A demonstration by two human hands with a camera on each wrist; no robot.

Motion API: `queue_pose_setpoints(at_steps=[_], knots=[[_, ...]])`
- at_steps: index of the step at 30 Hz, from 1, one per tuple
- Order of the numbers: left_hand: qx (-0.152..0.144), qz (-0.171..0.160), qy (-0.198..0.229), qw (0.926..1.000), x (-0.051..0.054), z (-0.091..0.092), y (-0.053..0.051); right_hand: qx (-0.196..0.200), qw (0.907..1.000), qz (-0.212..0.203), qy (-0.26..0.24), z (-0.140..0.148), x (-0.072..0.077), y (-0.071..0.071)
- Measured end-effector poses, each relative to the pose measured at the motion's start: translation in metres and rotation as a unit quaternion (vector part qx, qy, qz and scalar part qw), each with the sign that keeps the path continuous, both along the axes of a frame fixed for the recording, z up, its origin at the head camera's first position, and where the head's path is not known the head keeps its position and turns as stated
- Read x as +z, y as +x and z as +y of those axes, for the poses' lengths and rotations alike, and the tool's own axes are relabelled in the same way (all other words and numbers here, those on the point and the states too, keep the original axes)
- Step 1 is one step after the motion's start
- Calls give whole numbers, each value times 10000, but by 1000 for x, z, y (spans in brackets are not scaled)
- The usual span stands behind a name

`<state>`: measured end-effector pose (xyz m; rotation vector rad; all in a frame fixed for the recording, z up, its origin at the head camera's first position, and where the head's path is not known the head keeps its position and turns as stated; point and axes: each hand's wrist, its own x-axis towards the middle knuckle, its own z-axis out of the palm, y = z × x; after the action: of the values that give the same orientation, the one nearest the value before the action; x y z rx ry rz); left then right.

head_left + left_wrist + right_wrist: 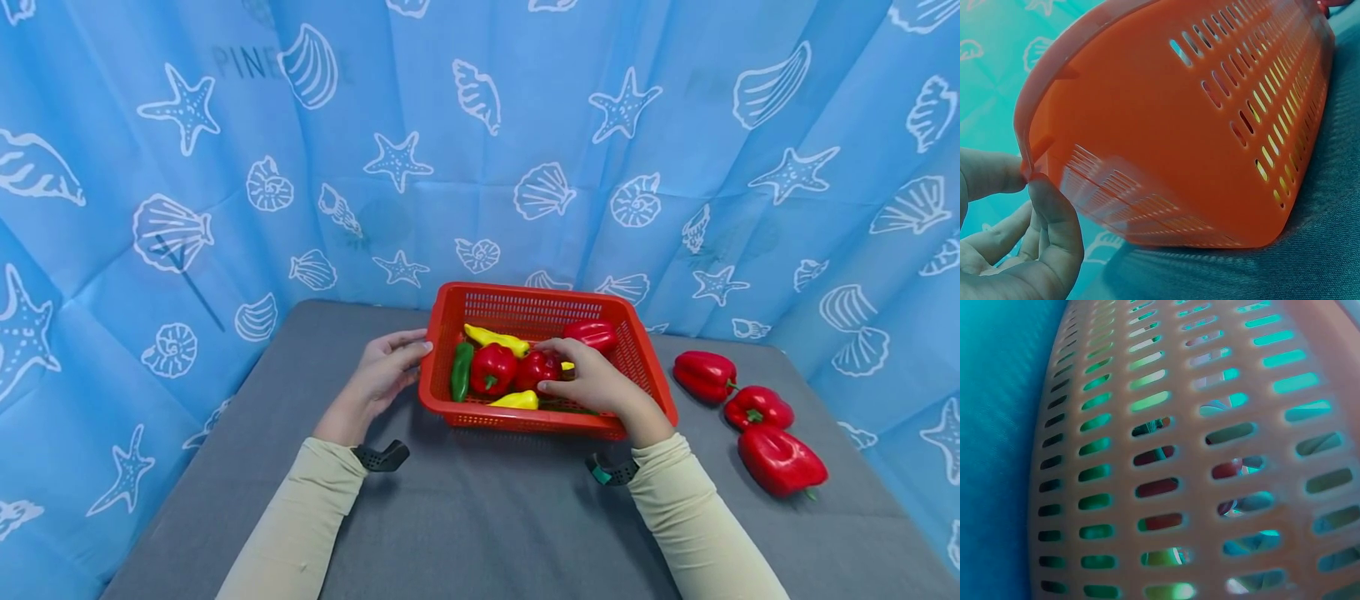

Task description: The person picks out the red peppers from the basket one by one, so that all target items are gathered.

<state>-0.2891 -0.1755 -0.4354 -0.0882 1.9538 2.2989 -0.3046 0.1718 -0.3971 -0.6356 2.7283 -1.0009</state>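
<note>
Faint grey capitals [243,62] reading "PINE" show at the upper left of the blue curtain [457,158] in the head view. A white shell print [309,67] interrupts the word, and beyond it the letters are too dim to read surely.

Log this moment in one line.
left hand: pinches basket rim | right hand: round red pepper inside | three red peppers: on table
</note>
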Motion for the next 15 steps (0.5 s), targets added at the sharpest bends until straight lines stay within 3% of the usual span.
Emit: queue_pose_setpoints(at_steps=[15], knots=[[-47,4,-5,10000,0,-1,1,-18,9999,125,-108,0,0,3]])
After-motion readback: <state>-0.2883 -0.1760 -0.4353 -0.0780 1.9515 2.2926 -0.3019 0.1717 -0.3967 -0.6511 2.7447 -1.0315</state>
